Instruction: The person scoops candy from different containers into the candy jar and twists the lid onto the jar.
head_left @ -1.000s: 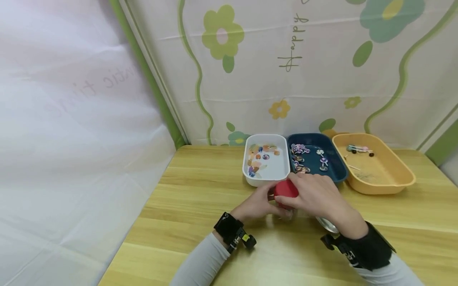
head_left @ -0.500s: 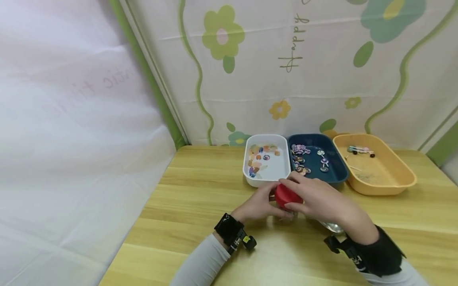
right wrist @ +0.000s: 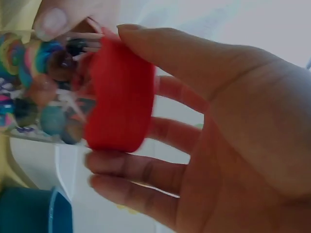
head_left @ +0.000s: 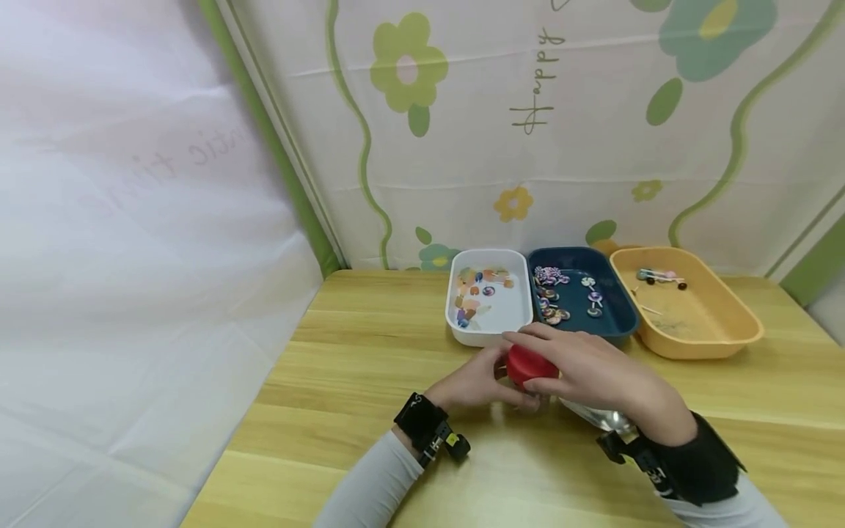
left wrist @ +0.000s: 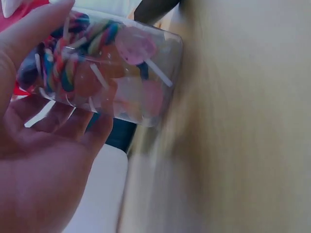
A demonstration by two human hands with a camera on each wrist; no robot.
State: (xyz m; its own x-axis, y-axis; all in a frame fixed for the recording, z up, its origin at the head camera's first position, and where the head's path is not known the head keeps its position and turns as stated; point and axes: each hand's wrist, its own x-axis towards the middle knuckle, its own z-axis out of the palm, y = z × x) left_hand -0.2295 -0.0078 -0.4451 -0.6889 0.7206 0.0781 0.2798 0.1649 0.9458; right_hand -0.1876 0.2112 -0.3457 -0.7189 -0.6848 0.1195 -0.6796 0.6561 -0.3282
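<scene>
A clear jar (left wrist: 127, 73) packed with small candy-shaped lollipops stands on the table, gripped around its side by my left hand (head_left: 472, 383). Its red lid (head_left: 530, 367) sits at the jar's mouth. My right hand (head_left: 590, 367) holds that lid from above, thumb on one side and fingers on the other, as the right wrist view shows. Swirled lollipops (right wrist: 36, 58) and round brown ones show through the jar wall. In the head view my hands hide most of the jar.
Behind my hands stand a white tray (head_left: 491, 337) with colourful small pieces, a dark blue tray (head_left: 617, 323) with mini lollipops, and a yellow tray (head_left: 713, 315) with a few sticks. A shiny silvery object (head_left: 610, 420) lies beneath my right wrist. A printed curtain (head_left: 462, 147) hangs behind.
My right hand has shifted slightly right and its wrist has turned, with the fingers now further across the red lid. My left hand has stayed in place on the jar.
</scene>
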